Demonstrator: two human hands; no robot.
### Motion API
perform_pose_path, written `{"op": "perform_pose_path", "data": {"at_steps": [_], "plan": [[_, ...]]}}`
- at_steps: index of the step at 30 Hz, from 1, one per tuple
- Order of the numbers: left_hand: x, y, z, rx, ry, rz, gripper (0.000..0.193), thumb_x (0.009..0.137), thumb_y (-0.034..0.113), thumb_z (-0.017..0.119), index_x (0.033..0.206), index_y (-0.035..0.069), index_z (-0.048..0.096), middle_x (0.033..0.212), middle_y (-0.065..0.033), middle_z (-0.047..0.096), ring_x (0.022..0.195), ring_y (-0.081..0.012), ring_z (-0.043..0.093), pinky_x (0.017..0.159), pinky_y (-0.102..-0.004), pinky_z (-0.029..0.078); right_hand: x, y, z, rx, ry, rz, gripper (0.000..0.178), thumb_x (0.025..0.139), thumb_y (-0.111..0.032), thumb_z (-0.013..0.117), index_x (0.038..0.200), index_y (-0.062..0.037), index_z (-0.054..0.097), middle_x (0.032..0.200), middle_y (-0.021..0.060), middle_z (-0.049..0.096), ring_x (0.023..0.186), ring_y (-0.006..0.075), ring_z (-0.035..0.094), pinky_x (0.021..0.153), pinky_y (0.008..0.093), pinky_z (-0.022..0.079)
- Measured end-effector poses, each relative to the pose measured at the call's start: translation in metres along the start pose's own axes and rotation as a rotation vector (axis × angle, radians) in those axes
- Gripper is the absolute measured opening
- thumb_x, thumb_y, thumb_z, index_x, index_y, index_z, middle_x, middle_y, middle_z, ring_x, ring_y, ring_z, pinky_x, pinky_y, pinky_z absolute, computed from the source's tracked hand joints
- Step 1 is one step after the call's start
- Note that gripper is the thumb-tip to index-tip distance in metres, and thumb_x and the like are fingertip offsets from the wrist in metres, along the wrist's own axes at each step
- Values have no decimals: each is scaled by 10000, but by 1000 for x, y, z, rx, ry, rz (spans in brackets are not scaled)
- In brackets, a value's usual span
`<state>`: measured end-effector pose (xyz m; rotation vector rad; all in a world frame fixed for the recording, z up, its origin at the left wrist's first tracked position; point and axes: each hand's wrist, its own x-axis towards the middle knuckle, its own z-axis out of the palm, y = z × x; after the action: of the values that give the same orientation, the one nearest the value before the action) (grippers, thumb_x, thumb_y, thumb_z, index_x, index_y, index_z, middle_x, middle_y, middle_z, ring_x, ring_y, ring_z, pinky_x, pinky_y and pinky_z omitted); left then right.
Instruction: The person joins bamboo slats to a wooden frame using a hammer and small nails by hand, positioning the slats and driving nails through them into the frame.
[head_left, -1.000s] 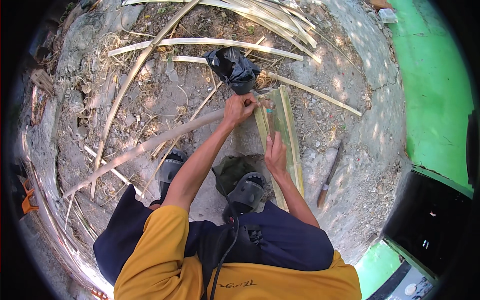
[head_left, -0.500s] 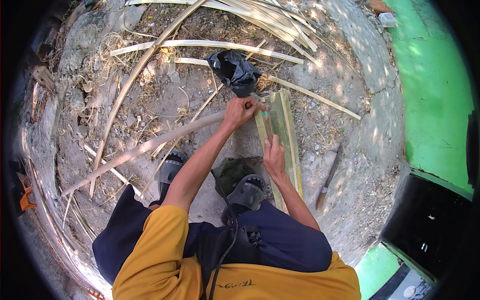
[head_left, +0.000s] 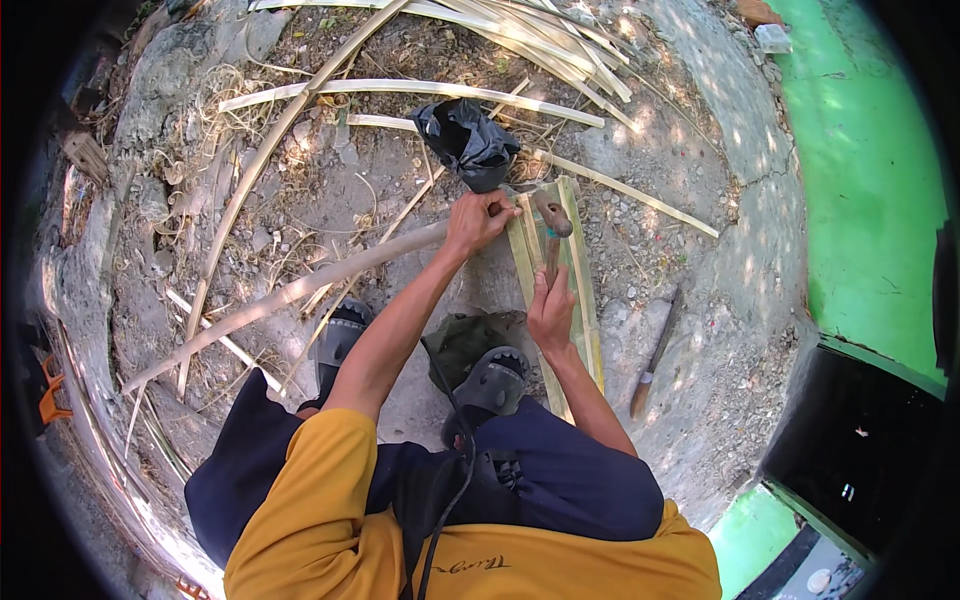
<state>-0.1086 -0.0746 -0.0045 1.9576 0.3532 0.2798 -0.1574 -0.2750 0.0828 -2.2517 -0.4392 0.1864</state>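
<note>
My right hand (head_left: 551, 312) is wrapped round the handle of a hammer (head_left: 553, 217); its rusty head stands over the upper end of a pale bamboo frame (head_left: 586, 290). The frame is made of long strips and lies lengthwise in front of me. At its upper left corner my left hand (head_left: 478, 222) is closed in a pinch, fingertips against the strip; whatever is between them is too small to make out. A long round pole (head_left: 300, 290) runs from beneath my left hand down to the left. Just beyond that hand sits an open black plastic bag (head_left: 466, 145).
Several split bamboo strips (head_left: 420, 90) lie scattered across the dirt at the far side and left. A long knife (head_left: 655, 355) lies on the ground to the right. Farther right rises a green wall (head_left: 865, 180). My feet in grey clogs (head_left: 487, 385) are close to the frame.
The hammer head has lifted from beside my left fingertips and swung to the right. My left hand and the bamboo frame stay in place.
</note>
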Motion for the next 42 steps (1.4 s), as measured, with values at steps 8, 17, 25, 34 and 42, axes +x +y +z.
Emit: {"op": "perform_pose_path", "data": {"at_steps": [8, 17, 25, 34, 42], "plan": [[-2, -11, -4, 10, 6, 4, 227, 832, 311, 810, 806, 100, 731, 592, -69, 571, 562, -306, 589, 565, -429, 444, -10, 12, 11, -34, -87, 43, 193, 1093, -166, 479, 1118, 24, 506, 830, 333, 652, 790, 574, 631, 650, 605, 452], [2, -11, -6, -75, -76, 66, 228, 773, 247, 876, 898, 81, 780, 665, -79, 602, 612, -265, 577, 600, -410, 466, -6, 24, 5, 3, -57, 66, 227, 1094, -189, 492, 1179, 18, 524, 863, 333, 646, 820, 572, 631, 665, 593, 458], [0, -17, 3, 19, 21, 131, 332, 729, 239, 931, 930, 38, 761, 788, -98, 653, 729, -291, 673, 681, -419, 543, -12, 26, 13, -29, -92, 58, 213, 1090, -193, 495, 1133, 14, 521, 812, 332, 639, 799, 563, 640, 637, 598, 447], [-4, -16, -2, 57, 72, 162, 415, 701, 212, 944, 953, -1, 694, 950, -135, 645, 824, -339, 671, 726, -445, 555, -14, 29, 16, -23, -83, 102, 236, 1093, -209, 494, 1139, 19, 528, 816, 330, 639, 795, 559, 640, 644, 590, 454], [-11, -15, -8, 199, 126, 395, 367, 718, 218, 912, 975, 22, 739, 899, -112, 631, 885, -312, 627, 796, -428, 528, -9, 23, 18, -37, -98, 79, 239, 1091, -210, 505, 1154, 19, 533, 819, 317, 652, 791, 545, 656, 645, 583, 467]]}}
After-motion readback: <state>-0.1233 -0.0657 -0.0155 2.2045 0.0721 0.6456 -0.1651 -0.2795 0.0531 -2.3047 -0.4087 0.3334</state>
